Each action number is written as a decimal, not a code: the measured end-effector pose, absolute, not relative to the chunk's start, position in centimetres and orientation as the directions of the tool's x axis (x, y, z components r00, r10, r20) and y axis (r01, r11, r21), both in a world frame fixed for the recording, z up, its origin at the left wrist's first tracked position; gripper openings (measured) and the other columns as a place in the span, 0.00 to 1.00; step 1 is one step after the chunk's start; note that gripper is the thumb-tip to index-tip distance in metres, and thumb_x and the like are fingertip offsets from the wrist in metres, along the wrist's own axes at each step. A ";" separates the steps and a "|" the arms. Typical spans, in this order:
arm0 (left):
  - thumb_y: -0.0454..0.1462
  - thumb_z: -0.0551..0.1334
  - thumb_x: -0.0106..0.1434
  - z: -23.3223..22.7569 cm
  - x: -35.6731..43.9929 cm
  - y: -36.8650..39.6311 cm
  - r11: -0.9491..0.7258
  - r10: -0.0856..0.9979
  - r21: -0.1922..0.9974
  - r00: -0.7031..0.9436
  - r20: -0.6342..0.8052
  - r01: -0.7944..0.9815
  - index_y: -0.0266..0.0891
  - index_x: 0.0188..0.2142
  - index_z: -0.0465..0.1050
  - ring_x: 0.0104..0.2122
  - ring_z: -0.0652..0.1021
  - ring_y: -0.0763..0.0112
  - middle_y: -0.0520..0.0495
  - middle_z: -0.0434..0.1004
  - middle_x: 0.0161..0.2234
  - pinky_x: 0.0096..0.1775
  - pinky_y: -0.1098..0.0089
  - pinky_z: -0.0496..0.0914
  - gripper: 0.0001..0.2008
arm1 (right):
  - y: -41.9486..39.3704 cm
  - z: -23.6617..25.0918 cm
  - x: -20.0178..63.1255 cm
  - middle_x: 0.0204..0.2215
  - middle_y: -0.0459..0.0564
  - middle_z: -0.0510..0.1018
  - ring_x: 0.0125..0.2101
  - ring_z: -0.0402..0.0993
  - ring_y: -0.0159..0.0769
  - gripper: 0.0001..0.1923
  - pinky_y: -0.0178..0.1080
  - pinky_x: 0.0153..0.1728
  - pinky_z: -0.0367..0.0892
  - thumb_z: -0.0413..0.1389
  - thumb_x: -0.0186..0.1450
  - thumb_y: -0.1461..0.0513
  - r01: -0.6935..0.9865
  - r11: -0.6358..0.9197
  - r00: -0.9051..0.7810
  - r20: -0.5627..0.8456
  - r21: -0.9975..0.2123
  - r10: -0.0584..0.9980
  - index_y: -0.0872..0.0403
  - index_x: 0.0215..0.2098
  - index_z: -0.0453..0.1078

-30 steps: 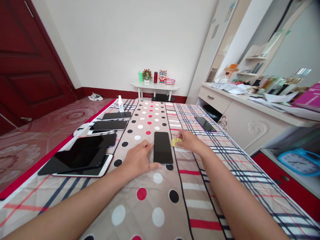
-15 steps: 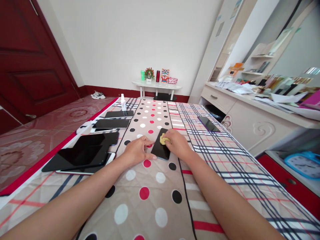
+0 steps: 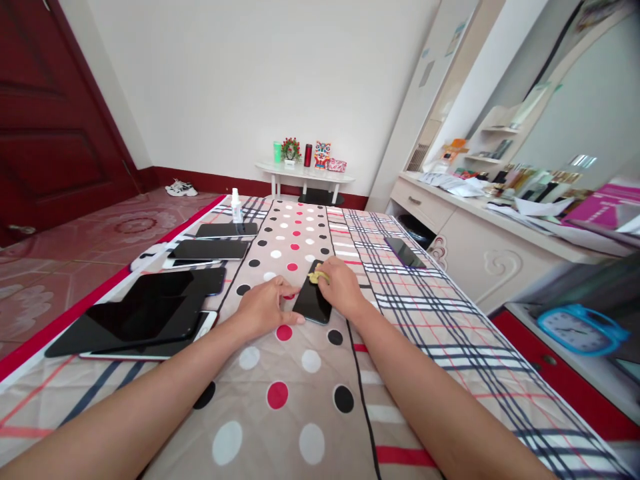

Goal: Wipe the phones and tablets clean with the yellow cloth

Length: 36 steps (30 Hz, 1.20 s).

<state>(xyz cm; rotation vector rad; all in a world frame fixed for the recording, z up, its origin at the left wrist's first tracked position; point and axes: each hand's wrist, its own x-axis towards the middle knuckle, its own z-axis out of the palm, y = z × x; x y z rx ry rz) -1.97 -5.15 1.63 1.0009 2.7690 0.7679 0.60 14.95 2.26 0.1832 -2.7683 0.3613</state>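
Note:
A black smartphone [image 3: 314,304] lies face up on the polka-dot strip of the bedspread. My left hand [image 3: 263,307] rests at its left side, thumb and fingers bent against the edge near the lower corner. In my right hand [image 3: 341,283] a small yellow cloth [image 3: 317,275] is pinched and pressed onto the upper part of the screen. The right fingers cover part of the phone's right side. Left of my hands lie a large black tablet [image 3: 135,313], overlapping a white-framed device [image 3: 205,325], and two more dark devices, a nearer one [image 3: 207,250] and a farther one [image 3: 227,230].
A white spray bottle [image 3: 237,208] stands at the bed's far left. Another phone [image 3: 405,252] lies on the plaid at right. Beyond the bed is a low white table [image 3: 305,172] with ornaments. A cluttered dresser [image 3: 465,243] and a blue clock [image 3: 577,329] flank the right side.
The view has turned slightly right, so the scene sits farther left. The cloth in my right hand has slid a little toward the phone's far end. My left hand stays at its edge.

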 end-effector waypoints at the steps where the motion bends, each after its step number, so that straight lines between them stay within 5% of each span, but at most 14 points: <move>1: 0.54 0.65 0.52 1.6 -2.0 -5.2 0.653 0.623 0.496 -0.778 0.078 0.572 0.49 0.50 0.74 0.33 0.73 0.67 0.52 0.74 0.41 0.32 0.71 0.61 0.27 | 15.7 2.2 -0.4 0.37 0.52 0.71 0.38 0.67 0.37 0.11 0.35 0.37 0.60 0.49 0.63 0.68 -0.093 0.973 -0.936 0.353 -0.210 -0.013 0.55 0.35 0.74; 4: 0.54 0.65 0.51 1.4 -2.1 -5.2 0.658 0.623 0.493 -0.779 0.069 0.569 0.49 0.50 0.74 0.33 0.73 0.67 0.53 0.74 0.40 0.32 0.71 0.61 0.28 | 16.9 2.2 -2.9 0.37 0.55 0.72 0.40 0.68 0.40 0.14 0.37 0.39 0.60 0.47 0.64 0.69 0.049 0.988 -0.929 0.357 -0.144 0.098 0.56 0.34 0.74; 8: 0.53 0.66 0.50 1.4 -1.9 -5.0 0.685 0.570 0.511 -0.819 0.070 0.520 0.49 0.58 0.65 0.35 0.74 0.66 0.52 0.74 0.41 0.33 0.70 0.63 0.36 | 14.9 2.6 -3.4 0.36 0.55 0.73 0.39 0.69 0.40 0.13 0.37 0.36 0.60 0.48 0.61 0.69 0.025 0.991 -0.936 0.346 -0.135 0.071 0.56 0.35 0.75; 11: 0.52 0.67 0.48 1.2 -1.8 -4.9 0.709 0.494 0.538 -0.865 0.084 0.456 0.44 0.65 0.48 0.37 0.74 0.63 0.49 0.74 0.44 0.35 0.68 0.65 0.50 | 12.2 2.9 -1.6 0.34 0.50 0.73 0.34 0.70 0.36 0.11 0.36 0.32 0.59 0.52 0.59 0.67 -0.179 0.964 -0.947 0.300 -0.198 -0.114 0.52 0.34 0.76; 15: 0.52 0.68 0.46 1.0 -1.6 -4.8 0.740 0.460 0.520 -0.885 0.072 0.427 0.40 0.67 0.41 0.39 0.75 0.60 0.46 0.73 0.45 0.36 0.66 0.65 0.56 | 11.2 3.1 0.2 0.32 0.45 0.74 0.32 0.69 0.33 0.10 0.34 0.31 0.58 0.54 0.57 0.65 -0.430 0.871 -0.894 0.245 -0.239 -0.374 0.49 0.33 0.76; 17: 0.52 0.68 0.46 0.9 -1.6 -4.8 0.723 0.467 0.533 -0.880 0.091 0.439 0.43 0.67 0.40 0.38 0.75 0.62 0.48 0.74 0.45 0.35 0.67 0.65 0.56 | 12.6 2.9 -0.2 0.34 0.45 0.74 0.34 0.69 0.34 0.10 0.34 0.33 0.58 0.53 0.58 0.66 -0.361 0.906 -0.913 0.282 -0.221 -0.295 0.50 0.34 0.76; 21: 0.53 0.70 0.43 0.7 -1.6 -4.9 0.704 0.471 0.544 -0.874 0.123 0.456 0.50 0.66 0.41 0.37 0.75 0.65 0.54 0.73 0.44 0.34 0.68 0.65 0.56 | 17.1 2.5 -2.1 0.38 0.52 0.73 0.41 0.69 0.38 0.13 0.35 0.37 0.59 0.50 0.62 0.66 0.000 0.978 -0.927 0.367 -0.208 0.079 0.53 0.39 0.75; 23: 0.53 0.69 0.44 0.7 -1.7 -4.9 0.705 0.471 0.544 -0.874 0.122 0.456 0.51 0.66 0.43 0.37 0.74 0.66 0.55 0.73 0.43 0.34 0.68 0.65 0.55 | 18.2 2.4 -2.2 0.37 0.53 0.73 0.39 0.69 0.39 0.13 0.36 0.36 0.59 0.49 0.63 0.65 0.100 0.975 -0.918 0.360 -0.199 0.167 0.54 0.40 0.75; 26: 0.52 0.68 0.46 0.7 -1.7 -4.9 0.705 0.468 0.541 -0.874 0.130 0.458 0.51 0.66 0.44 0.36 0.74 0.66 0.55 0.73 0.42 0.34 0.69 0.64 0.52 | 16.7 2.5 -0.4 0.36 0.51 0.73 0.35 0.69 0.37 0.08 0.35 0.32 0.57 0.52 0.60 0.65 0.036 0.976 -0.933 0.343 -0.213 0.109 0.54 0.36 0.72; 30: 0.48 0.68 0.47 0.8 -1.6 -4.9 0.708 0.482 0.522 -0.866 0.134 0.475 0.52 0.66 0.44 0.34 0.74 0.69 0.55 0.73 0.42 0.33 0.70 0.63 0.51 | 13.0 2.8 3.2 0.30 0.43 0.73 0.29 0.66 0.30 0.03 0.32 0.29 0.54 0.55 0.56 0.64 -0.291 0.887 -0.941 0.277 -0.359 -0.197 0.52 0.30 0.67; 32: 0.47 0.69 0.46 0.8 -1.5 -4.9 0.708 0.490 0.518 -0.862 0.130 0.481 0.52 0.66 0.44 0.34 0.74 0.69 0.55 0.73 0.42 0.32 0.70 0.63 0.52 | 12.9 2.9 4.0 0.28 0.42 0.73 0.27 0.65 0.29 0.02 0.32 0.28 0.52 0.55 0.55 0.64 -0.354 0.856 -0.926 0.272 -0.378 -0.263 0.52 0.28 0.66; 36: 0.49 0.68 0.47 1.2 -1.3 -4.9 0.708 0.484 0.532 -0.867 0.114 0.465 0.52 0.66 0.45 0.36 0.74 0.68 0.55 0.73 0.43 0.34 0.70 0.63 0.50 | 15.9 3.0 3.1 0.28 0.45 0.74 0.27 0.65 0.32 0.02 0.34 0.27 0.50 0.54 0.56 0.63 -0.073 0.952 -0.961 0.277 -0.296 0.013 0.53 0.29 0.67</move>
